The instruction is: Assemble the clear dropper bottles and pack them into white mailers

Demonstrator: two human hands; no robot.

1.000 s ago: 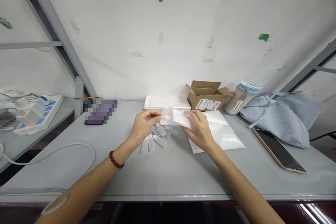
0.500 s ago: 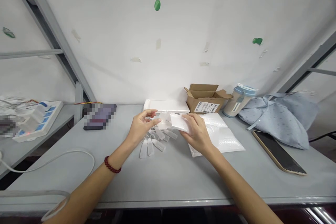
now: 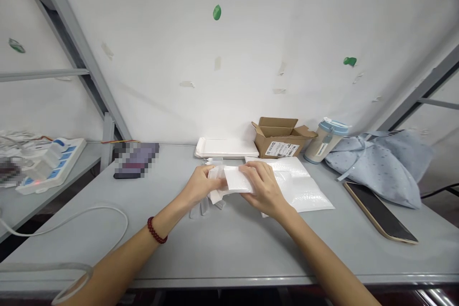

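A small white packet (image 3: 236,180) is gripped by my right hand (image 3: 265,189), thumb below and fingers over the top. At its left end, my left hand (image 3: 196,187) pinches a crinkled, translucent white plastic piece (image 3: 215,173). Whether this piece is part of the packet I cannot tell. Both hands are close together just above the table. Small translucent tags (image 3: 205,207) lie beneath them, mostly hidden by the hands and packet. Under and beside my right hand lies a white bubble mailer (image 3: 308,193).
Behind the hands are a stack of white mailers (image 3: 229,147), an open cardboard box (image 3: 283,141) and a tumbler (image 3: 326,141). A blue cloth bag (image 3: 383,165) and a phone (image 3: 380,213) are on the right. A white cable (image 3: 107,208) and power strip (image 3: 53,165) are on the left.
My left hand has moved down and right and closed on the translucent plastic at the packet's end. The packet is lower and now covers more of the tags.
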